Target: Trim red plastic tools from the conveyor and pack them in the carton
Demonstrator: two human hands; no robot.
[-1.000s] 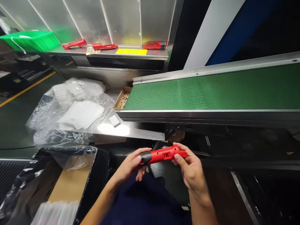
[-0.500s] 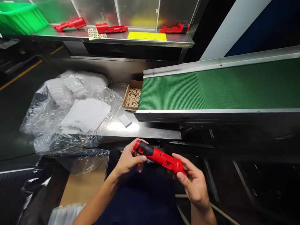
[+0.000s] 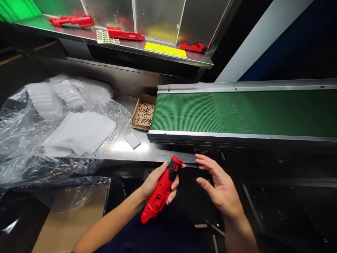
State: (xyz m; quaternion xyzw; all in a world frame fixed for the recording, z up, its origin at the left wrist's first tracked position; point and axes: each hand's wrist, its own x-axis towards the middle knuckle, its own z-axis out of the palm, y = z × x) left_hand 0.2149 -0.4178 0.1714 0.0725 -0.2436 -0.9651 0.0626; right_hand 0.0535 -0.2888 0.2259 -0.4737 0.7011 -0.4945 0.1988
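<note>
A red and black cylindrical tool housing (image 3: 161,191) is held in my left hand (image 3: 155,182), whose fingers wrap round its upper half. The black end with a red ring points up and away from me; the red rounded end points down toward my body. To the right of it, my right hand (image 3: 219,186) is in the air, with fingers and thumb apart and nothing between them. Near its fingertips lies the right end of the metal bench ledge (image 3: 168,157).
Beyond my hands runs a green conveyor belt (image 3: 200,112). Left of it are a cardboard tray (image 3: 143,111) of small black parts, a small grey block (image 3: 133,140) and white sheets (image 3: 84,130) in clear plastic. Red housings (image 3: 125,34) and yellow labels (image 3: 165,49) lie on the shelf above.
My right hand has let go of the housing's rounded end and moved right and slightly up. My left hand has turned the housing from nearly level to steep, black end up.
</note>
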